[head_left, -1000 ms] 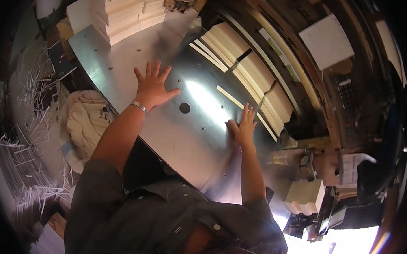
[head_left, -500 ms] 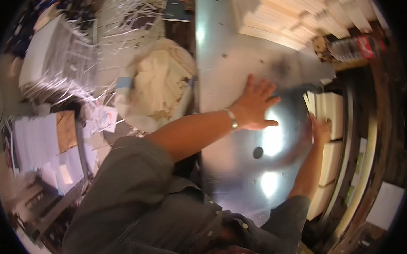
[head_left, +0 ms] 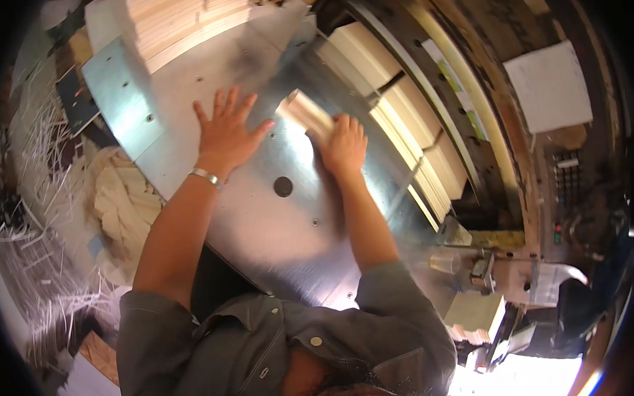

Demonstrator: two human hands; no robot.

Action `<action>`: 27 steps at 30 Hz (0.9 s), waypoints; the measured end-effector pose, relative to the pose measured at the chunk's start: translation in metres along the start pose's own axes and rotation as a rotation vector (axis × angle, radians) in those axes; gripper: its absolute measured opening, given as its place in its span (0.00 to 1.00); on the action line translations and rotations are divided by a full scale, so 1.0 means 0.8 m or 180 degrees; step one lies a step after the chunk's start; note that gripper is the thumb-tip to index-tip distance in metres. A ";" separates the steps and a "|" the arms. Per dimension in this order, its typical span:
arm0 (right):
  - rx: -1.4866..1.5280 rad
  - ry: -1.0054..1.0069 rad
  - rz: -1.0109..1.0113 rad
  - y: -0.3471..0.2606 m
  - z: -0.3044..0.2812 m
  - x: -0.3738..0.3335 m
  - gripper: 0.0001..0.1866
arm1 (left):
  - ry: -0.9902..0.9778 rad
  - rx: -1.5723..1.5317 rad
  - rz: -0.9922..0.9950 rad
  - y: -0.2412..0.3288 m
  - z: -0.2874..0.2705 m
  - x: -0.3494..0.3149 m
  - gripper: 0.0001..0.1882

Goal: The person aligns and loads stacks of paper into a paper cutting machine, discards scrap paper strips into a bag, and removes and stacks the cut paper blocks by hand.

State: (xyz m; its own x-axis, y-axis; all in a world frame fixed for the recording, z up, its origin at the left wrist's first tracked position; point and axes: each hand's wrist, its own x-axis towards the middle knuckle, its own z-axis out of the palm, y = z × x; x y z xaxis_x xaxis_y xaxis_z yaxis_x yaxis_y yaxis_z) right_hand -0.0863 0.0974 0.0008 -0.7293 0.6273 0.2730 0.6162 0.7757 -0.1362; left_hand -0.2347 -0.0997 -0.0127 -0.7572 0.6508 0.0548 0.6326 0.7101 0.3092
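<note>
My left hand (head_left: 227,135) hovers over or rests on the shiny metal table (head_left: 248,235); its fingers are spread and nothing is in them. In my right hand (head_left: 344,147) is a slim cream paper block (head_left: 301,111), smeared by motion, with its free end pointing toward the far left. Beyond and to the right of that hand, a row of cream paper blocks (head_left: 405,118) lies along the table's right side. Whether the held block touches the metal cannot be made out.
Cream paper stacks (head_left: 192,24) stand at the table's far left. Left of the table are a crumpled cream cloth or sack (head_left: 125,198) and heaps of paper strips (head_left: 47,263). At the right are a white sheet (head_left: 549,85), a keypad (head_left: 567,175) and a clear cup (head_left: 443,263).
The view has swung to the right. My right hand has come away from the row of blocks toward the table's middle, now holding a paper block. My left hand remains spread over the table.
</note>
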 end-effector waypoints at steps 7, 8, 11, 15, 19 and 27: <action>-0.0411 -0.0110 0.0500 0.121 -0.043 -0.010 0.46 | -0.0019 0.0292 -0.0080 -0.001 -0.006 0.005 0.39; -0.0147 -0.0093 0.0490 0.145 -0.050 0.008 0.47 | -0.0072 0.0285 -0.0104 -0.002 -0.008 0.004 0.40; 0.0013 0.0015 0.0563 0.238 -0.048 0.056 0.48 | -0.0105 0.0241 -0.0089 0.006 -0.011 0.007 0.40; -0.0498 -0.0471 0.0788 0.247 -0.035 0.077 0.48 | -0.0116 0.0229 -0.0114 0.000 -0.012 0.003 0.40; 0.0020 -0.0236 0.1004 0.224 -0.033 0.058 0.47 | -0.0119 0.0268 -0.0023 0.014 -0.015 0.013 0.40; 0.0107 -0.0711 -0.0107 0.072 -0.073 -0.161 0.62 | -0.0206 0.0418 -0.0188 0.003 0.002 0.025 0.41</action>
State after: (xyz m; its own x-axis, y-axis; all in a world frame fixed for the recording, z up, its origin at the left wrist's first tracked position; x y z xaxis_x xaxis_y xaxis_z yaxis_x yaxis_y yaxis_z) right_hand 0.0604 0.0568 0.0133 -0.7993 0.5978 0.0609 0.5829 0.7960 -0.1632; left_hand -0.2484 -0.0846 -0.0121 -0.7845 0.6198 -0.0224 0.6063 0.7739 0.1830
